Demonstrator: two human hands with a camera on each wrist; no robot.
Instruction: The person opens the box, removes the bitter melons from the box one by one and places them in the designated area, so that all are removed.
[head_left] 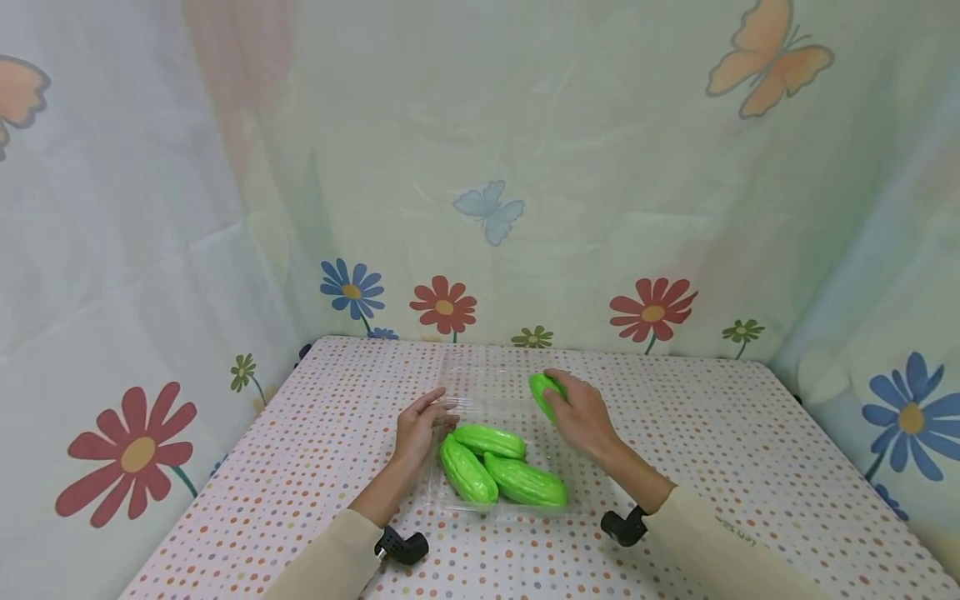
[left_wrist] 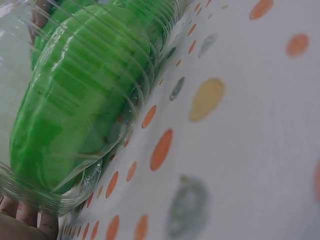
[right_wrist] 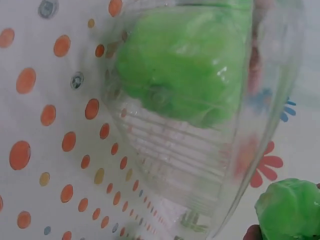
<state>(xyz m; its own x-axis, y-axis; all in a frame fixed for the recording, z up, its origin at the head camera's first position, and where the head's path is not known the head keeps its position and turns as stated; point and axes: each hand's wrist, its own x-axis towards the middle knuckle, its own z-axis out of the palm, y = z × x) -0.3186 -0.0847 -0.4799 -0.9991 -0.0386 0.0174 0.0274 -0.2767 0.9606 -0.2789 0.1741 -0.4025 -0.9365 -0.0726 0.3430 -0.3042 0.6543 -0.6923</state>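
Note:
A clear plastic clamshell box [head_left: 546, 443] lies in front of me with its lid [head_left: 480, 377] laid back toward the far side. Three bright green bitter melons [head_left: 525, 482] rest inside it, toward the near left. My left hand [head_left: 415, 429] grips the box's left rim near the hinge; in the left wrist view its fingers [left_wrist: 30, 216] show at the wall. Above the right side of the box, my right hand [head_left: 583, 415] holds another green bitter melon [head_left: 543, 392], also visible at the lower corner of the right wrist view.
A dotted cloth covers the table [head_left: 720, 450]. Fabric walls printed with flowers and butterflies [head_left: 491, 212] stand behind it and at both sides. A black wrist camera [head_left: 402, 546] sits at the left cuff, and another [head_left: 624, 528] at the right.

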